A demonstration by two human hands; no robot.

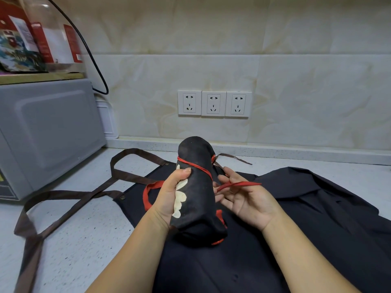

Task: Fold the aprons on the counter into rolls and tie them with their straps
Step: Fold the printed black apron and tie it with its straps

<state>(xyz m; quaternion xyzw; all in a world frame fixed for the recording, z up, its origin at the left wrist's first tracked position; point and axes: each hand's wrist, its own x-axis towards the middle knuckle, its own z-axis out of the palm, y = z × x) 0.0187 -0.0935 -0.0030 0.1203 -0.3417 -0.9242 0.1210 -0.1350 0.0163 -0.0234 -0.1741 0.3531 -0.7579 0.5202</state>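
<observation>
Left forearm: bare, rising from the near edge and angled toward the far right.
Left hand (169, 196): wrapped round the left side of the rolled apron (198, 187), thumb pressed on its front, fingers hidden behind it.
Right forearm: bare, coming up from the near right and angled far-left.
Right hand (247, 200): palm up just right of the roll, fingers loosely extended toward it, red strap (239, 184) caught between thumb and forefinger.
</observation>
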